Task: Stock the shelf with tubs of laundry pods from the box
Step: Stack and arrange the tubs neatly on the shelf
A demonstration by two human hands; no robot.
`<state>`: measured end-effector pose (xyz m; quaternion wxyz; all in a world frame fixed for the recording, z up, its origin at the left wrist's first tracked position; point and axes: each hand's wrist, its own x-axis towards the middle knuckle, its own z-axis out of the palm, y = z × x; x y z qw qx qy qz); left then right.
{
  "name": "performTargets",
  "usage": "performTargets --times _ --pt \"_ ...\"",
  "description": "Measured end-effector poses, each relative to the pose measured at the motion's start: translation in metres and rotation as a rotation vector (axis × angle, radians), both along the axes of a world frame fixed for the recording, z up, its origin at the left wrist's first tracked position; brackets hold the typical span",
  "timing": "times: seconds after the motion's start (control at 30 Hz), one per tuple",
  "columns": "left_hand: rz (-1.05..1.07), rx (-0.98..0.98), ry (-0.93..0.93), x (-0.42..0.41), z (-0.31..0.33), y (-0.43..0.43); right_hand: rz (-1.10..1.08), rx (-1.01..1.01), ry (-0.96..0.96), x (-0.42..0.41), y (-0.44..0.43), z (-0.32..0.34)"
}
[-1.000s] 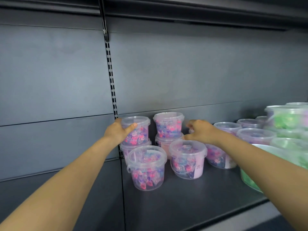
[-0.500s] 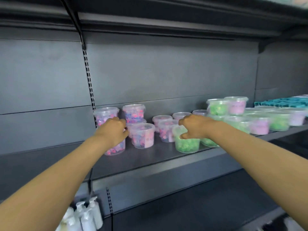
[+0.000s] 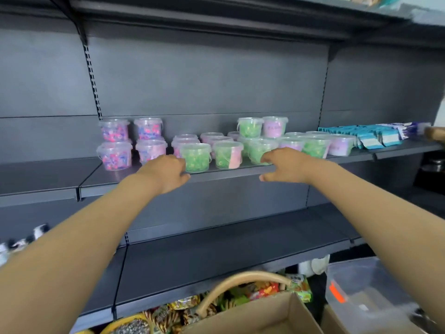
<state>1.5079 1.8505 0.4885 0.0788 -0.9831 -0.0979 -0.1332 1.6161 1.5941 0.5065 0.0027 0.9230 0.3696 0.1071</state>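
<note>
Left hand and right hand being empty and slack, the tubs are judged light, stiff, best gripped below the lid.

A dark metal shelf carries clear lidded tubs and teal packets at its right end

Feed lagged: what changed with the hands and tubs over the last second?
Left hand let go of the top clear plastic tub of pink-purple pods and drew back to the edge of the grey metal shelf; right hand withdrew too, empty. It stays stacked.
</note>
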Motion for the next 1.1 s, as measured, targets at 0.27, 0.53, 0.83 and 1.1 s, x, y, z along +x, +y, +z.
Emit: performTargets --times 0.27,0.53,0.83,1.1 --pt "-0.064 0.056 -0.028 0.037 0.006 -0.067 -0.058 0.090 0.015 0.022 -0.068 0.004" --pt "-0.056 0.033 -0.086 0.108 0.011 -0.071 -0.063 0.112 -0.040 0.101 -0.073 0.014" --pt "-0.033 -0.132 -0.209 0.226 0.027 -0.056 -0.034 0.159 -0.011 0.232 -0.055 0.022" --pt "-0.027 -0.298 -0.272 0.320 0.029 -0.072 -0.042 0.314 0.064 0.331 -0.072 0.028"
